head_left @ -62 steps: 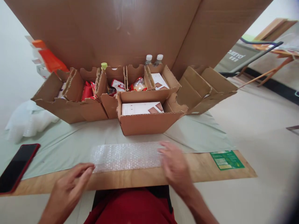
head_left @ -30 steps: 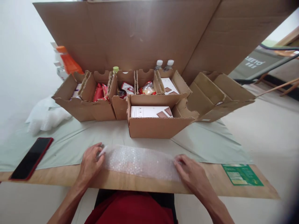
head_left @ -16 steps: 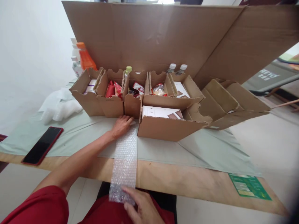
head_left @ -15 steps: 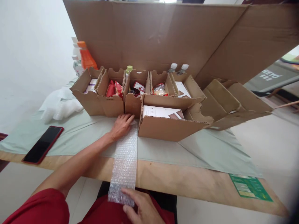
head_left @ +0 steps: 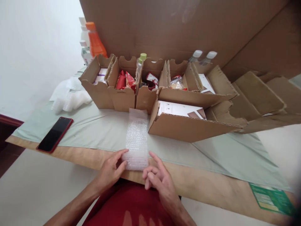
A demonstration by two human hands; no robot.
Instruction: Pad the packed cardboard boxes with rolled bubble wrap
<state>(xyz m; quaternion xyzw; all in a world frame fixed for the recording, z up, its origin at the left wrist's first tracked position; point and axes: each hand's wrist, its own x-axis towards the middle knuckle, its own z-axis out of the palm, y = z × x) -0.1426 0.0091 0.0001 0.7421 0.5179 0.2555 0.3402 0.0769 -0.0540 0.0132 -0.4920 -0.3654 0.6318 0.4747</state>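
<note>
A strip of clear bubble wrap (head_left: 137, 138) lies flat on the table, running from the near wooden edge up to the row of cardboard boxes. My left hand (head_left: 111, 169) rests at its near left corner, fingers stretched out and touching the wrap. On the near right corner sits my right hand (head_left: 158, 177), index finger extended onto the wrap and the other fingers curled. Neither hand grips anything. An open cardboard box (head_left: 188, 121) holding a white carton (head_left: 181, 110) stands just right of the strip.
A row of open cardboard boxes (head_left: 122, 88) with snack packets and bottles stands behind, backed by a tall cardboard sheet (head_left: 178, 28). A red-edged phone (head_left: 55, 134) lies at left, white foam bags (head_left: 69, 97) beyond it. A green label (head_left: 272, 199) sits at the near right.
The bubble wrap, first lying crosswise, was turned lengthwise toward the boxes. My left hand has come back from its far end to the near end, and the strip now lies wholly on the table.
</note>
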